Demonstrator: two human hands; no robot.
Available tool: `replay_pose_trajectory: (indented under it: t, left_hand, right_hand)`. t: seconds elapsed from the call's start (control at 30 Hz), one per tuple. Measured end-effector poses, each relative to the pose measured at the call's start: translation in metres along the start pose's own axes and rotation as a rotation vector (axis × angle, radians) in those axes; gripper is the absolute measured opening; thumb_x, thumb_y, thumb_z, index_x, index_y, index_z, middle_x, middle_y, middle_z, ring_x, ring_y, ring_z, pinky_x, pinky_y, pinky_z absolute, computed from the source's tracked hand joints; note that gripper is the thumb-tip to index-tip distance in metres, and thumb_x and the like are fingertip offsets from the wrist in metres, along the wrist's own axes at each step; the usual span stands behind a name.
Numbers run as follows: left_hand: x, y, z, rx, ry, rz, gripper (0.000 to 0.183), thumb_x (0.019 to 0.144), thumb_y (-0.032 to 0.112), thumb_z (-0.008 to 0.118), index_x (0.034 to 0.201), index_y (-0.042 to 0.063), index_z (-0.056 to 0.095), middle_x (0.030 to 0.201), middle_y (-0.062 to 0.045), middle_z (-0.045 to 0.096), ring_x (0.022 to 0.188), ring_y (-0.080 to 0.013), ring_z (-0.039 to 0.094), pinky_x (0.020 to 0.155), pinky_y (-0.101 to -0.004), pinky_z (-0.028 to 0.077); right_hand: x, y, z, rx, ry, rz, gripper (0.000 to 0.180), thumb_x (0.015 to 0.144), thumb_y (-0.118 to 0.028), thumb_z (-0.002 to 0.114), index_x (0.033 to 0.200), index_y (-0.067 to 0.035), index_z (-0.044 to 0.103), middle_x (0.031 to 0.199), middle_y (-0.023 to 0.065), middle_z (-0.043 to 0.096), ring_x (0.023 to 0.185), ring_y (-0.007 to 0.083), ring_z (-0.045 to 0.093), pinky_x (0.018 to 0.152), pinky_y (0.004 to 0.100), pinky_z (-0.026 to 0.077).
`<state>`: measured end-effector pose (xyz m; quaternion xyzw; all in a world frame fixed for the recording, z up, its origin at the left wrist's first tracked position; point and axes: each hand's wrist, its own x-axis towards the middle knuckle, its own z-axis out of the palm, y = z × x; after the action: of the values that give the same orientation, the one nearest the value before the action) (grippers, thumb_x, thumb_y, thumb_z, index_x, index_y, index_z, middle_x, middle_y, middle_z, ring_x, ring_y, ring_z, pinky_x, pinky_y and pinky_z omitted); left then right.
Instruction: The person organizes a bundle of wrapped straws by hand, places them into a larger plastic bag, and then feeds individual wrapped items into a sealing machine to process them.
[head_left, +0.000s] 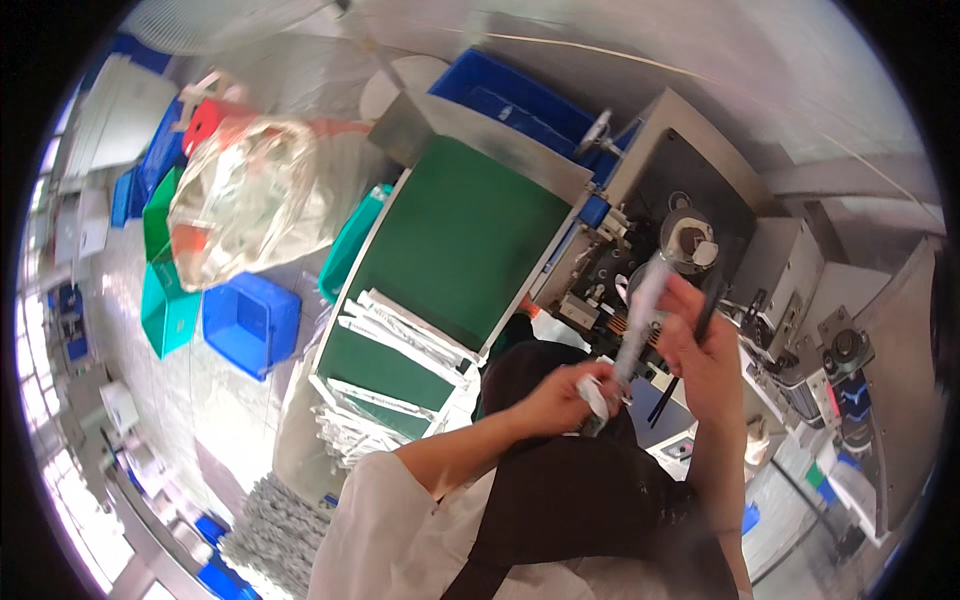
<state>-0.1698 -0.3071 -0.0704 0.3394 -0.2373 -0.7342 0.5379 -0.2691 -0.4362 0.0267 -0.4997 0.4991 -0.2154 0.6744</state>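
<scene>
In my right hand (694, 322) are a thin black rod-like tool (709, 309) and the upper end of a long, narrow whitish strip (639, 322), blurred. The strip slants down to my left hand (574, 397), whose fingers are closed on its lower end and on a crumpled white piece (594, 401). Both hands are in front of my dark apron, beside a machine with a dark metal bed (690, 176). Left of them, several long white wrapped bundles (405, 337) lie on a green-topped table (465, 240).
A blue bin (517, 97) stands behind the table. On the floor to the left are a large whitish sack (247, 202), a blue crate (251, 322) and green bins (169, 307). A pile of grey strips (277, 532) lies at lower left. Metal machine housings (780, 262) rise at the right.
</scene>
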Motion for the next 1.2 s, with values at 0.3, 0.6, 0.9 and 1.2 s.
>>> replay_pose_trajectory:
  t: [0.3, 0.6, 0.9, 1.2]
  left_hand:
    - [-0.080, -0.056, -0.016, 0.261, 0.614, 0.001, 0.021, 0.067, 0.000, 0.051, 0.086, 0.003, 0.060, 0.076, -0.005, 0.061, 0.068, -0.0143, 0.057, 0.060, -0.0244, 0.044]
    - [-0.062, -0.112, -0.238, 0.902, 1.674, -0.615, 0.037, 0.070, 0.026, 0.061, 0.093, 0.000, 0.049, 0.097, -0.021, 0.055, 0.092, -0.0341, 0.055, 0.076, -0.0418, 0.045]
    - [-0.101, -0.141, -0.254, 0.192, 1.341, -0.151, 0.019, 0.079, 0.019, 0.056, 0.082, 0.000, 0.058, 0.073, -0.007, 0.063, 0.048, -0.0082, 0.045, 0.042, -0.0239, 0.035]
    - [-0.084, -0.049, -0.160, 0.884, 1.229, -0.097, 0.029, 0.078, 0.025, 0.058, 0.095, 0.002, 0.055, 0.083, -0.021, 0.060, 0.076, -0.0289, 0.060, 0.065, -0.0374, 0.047]
  right_hand:
    - [-0.050, 0.061, 0.008, -0.158, -0.341, 0.148, 0.020, 0.087, -0.019, 0.049, 0.081, -0.001, 0.055, 0.063, 0.0033, 0.057, 0.048, 0.0028, 0.039, 0.043, 0.0173, 0.030]
    - [-0.078, 0.110, -0.003, -0.136, -0.319, 0.330, 0.021, 0.088, -0.019, 0.046, 0.082, -0.001, 0.055, 0.065, 0.0033, 0.056, 0.049, 0.0046, 0.041, 0.044, 0.0186, 0.032]
    - [-0.088, 0.097, 0.023, -0.137, -0.349, 0.286, 0.019, 0.088, -0.017, 0.045, 0.086, 0.000, 0.054, 0.071, 0.0065, 0.060, 0.049, 0.0049, 0.039, 0.045, 0.0188, 0.032]
    - [-0.067, 0.034, 0.025, -0.174, -0.089, -0.035, 0.011, 0.088, -0.012, 0.043, 0.089, -0.002, 0.048, 0.068, 0.0089, 0.059, 0.046, 0.0042, 0.037, 0.042, 0.0176, 0.031]
